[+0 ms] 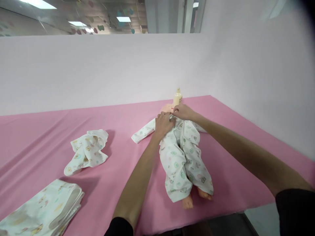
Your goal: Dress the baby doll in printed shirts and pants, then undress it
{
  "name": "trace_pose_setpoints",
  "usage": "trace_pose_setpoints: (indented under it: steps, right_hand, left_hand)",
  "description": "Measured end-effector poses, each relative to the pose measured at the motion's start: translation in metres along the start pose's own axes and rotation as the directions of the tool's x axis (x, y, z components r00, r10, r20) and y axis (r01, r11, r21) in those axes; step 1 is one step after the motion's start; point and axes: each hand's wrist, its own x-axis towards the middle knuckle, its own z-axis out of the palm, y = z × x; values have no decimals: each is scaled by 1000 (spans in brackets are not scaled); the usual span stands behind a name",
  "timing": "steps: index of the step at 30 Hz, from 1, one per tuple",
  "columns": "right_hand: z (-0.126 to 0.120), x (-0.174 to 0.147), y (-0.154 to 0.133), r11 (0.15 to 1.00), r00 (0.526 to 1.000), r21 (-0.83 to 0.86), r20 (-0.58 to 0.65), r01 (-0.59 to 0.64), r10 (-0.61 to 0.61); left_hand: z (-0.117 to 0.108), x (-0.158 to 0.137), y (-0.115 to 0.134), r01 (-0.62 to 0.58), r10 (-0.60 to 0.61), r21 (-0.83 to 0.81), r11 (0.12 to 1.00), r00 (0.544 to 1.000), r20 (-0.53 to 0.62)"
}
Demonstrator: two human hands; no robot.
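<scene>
On the pink sheet (120, 137), right of centre, a dressed doll (171, 159) is lying on its back, its head (167, 108) pointing to the far side and its bare feet (187, 202) pointing to the near edge. It is wearing a white printed top (192, 132) and printed trousers (200, 172). One sleeve (144, 131) is extending flat to the left; the other is partly showing beyond the right forearm.

Both hands are working close together at the neckline. The left hand (165, 124) is resting over the upper chest with its fingers bent inward. The right hand (183, 112) is bringing its thumb and fingertips together at the collar, just beside the left hand. Whether either hand is gripping cloth, the inspector is unable to tell at this size.

Just beyond the head and right hand, a pale yellow pump bottle (177, 98) is standing upright near the white wall (103, 72). Well to the left, a crumpled printed cloth (88, 151) is lying on the sheet. Nearer, at the left corner, a folded printed cloth (41, 209) is lying in several layers.
</scene>
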Motion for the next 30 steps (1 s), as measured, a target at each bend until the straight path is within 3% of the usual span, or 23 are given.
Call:
trace_pose_setpoints:
  steps: [3,12,19,22,25,28,30]
  right_hand:
    - [4,14,-9,982,998,-185,54,22,-12]
    - [-1,25,-19,887,971,-417,205,199,-121]
    - [-3,29,-25,889,976,-416,180,191,-125]
    - [-11,25,-21,941,982,-307,159,145,-100]
    - [-16,17,-12,999,987,-19,153,40,-36]
    - [-11,11,0,956,980,294,198,-24,-36]
    - [-4,9,7,918,974,395,222,-40,-53]
  left_hand:
    - [9,-1,2,-48,50,115,992,999,-8]
    - [11,-7,3,-94,98,209,973,995,-9]
    - [9,-9,4,-92,94,173,981,996,-1]
    - [10,-8,1,-84,84,153,985,996,7]
    - [15,-3,-5,-70,71,80,994,997,-2]
    - [24,3,-12,-33,33,14,999,999,-15]
    - [28,7,-16,-4,4,4,1000,1000,-21]
